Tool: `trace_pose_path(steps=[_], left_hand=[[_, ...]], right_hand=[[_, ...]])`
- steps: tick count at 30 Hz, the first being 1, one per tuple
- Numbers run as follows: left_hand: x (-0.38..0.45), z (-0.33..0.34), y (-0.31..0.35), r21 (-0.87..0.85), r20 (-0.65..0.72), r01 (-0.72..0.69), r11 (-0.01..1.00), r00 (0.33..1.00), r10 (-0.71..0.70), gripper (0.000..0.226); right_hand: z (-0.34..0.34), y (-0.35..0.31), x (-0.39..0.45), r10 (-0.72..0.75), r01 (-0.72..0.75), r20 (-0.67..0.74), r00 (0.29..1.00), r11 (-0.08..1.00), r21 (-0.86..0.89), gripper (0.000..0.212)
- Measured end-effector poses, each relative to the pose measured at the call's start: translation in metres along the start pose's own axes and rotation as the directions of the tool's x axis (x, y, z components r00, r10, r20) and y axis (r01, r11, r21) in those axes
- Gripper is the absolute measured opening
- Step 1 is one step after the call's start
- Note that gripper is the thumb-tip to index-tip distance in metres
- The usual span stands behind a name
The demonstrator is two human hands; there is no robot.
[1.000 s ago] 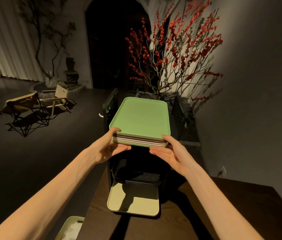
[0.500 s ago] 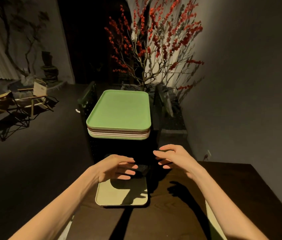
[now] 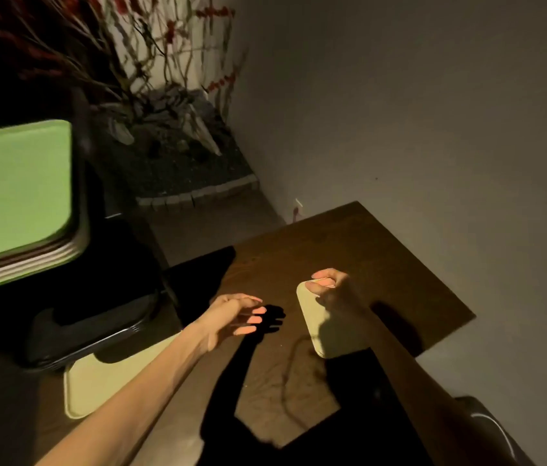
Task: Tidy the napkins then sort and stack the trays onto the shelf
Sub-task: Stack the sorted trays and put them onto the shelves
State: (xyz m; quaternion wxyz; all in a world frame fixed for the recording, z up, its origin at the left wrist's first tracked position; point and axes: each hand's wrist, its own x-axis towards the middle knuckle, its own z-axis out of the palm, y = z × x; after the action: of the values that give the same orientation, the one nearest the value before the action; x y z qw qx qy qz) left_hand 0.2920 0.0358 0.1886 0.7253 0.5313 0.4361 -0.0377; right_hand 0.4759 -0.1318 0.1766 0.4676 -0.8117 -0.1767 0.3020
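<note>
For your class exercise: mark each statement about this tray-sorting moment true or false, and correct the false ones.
1. The right hand grips the far end of a cream tray lying on the table. True.
2. The left hand holds a tray. False: it holds nothing, fingers loosely spread above the table.
3. The top tray of the shelf stack, the green tray, is green. True.
4. A second cream tray sits beneath the dark trays at left. True.
5. Both hands touch the green tray. False: neither does.

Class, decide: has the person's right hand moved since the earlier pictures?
Yes. The right hand went rightward from the green-topped stack of trays and now grips a pale cream tray on the dark wooden table.
</note>
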Motion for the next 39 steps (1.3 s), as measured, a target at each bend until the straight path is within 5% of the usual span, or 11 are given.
trace_pose_path(steps=[3,10,16,19,25,30,33,39], left_hand=[[0.035,0.037,-0.020,0.030,0.004,0.097,0.995,0.995,-0.097,0.014],[0.113,0.104,-0.067,0.110,-0.086,0.289,0.951,0.956,-0.281,0.016],[0.162,0.145,-0.100,0.192,-0.203,0.351,0.917,0.928,-0.312,0.008],[0.184,0.154,-0.118,0.242,-0.319,0.376,0.894,0.901,-0.293,0.027],[0.198,0.169,-0.132,0.199,-0.328,0.395,0.897,0.889,-0.319,0.009],[0.201,0.168,-0.124,0.270,-0.341,0.395,0.878,0.892,-0.296,0.019],[0.194,0.161,-0.115,0.319,-0.337,0.321,0.892,0.918,-0.209,0.012],[0.160,0.146,-0.073,0.235,-0.321,0.168,0.957,0.943,-0.087,0.008]], right_hand=[[-0.031,0.044,0.012,0.078,-0.085,-0.072,0.994,0.991,-0.106,0.018],[-0.074,0.132,0.046,0.297,-0.307,-0.080,0.951,0.935,-0.178,0.037],[-0.085,0.195,0.066,0.360,-0.373,-0.096,0.928,0.894,-0.248,0.039],[-0.081,0.227,0.075,0.358,-0.381,-0.130,0.925,0.874,-0.301,0.043],[-0.076,0.237,0.089,0.509,-0.481,0.036,0.860,0.832,-0.278,0.063],[-0.075,0.239,0.091,0.498,-0.469,0.075,0.864,0.849,-0.243,0.039],[-0.079,0.218,0.090,0.504,-0.479,0.104,0.857,0.855,-0.198,0.027],[-0.083,0.168,0.091,0.455,-0.447,0.113,0.883,0.890,-0.089,0.046]])
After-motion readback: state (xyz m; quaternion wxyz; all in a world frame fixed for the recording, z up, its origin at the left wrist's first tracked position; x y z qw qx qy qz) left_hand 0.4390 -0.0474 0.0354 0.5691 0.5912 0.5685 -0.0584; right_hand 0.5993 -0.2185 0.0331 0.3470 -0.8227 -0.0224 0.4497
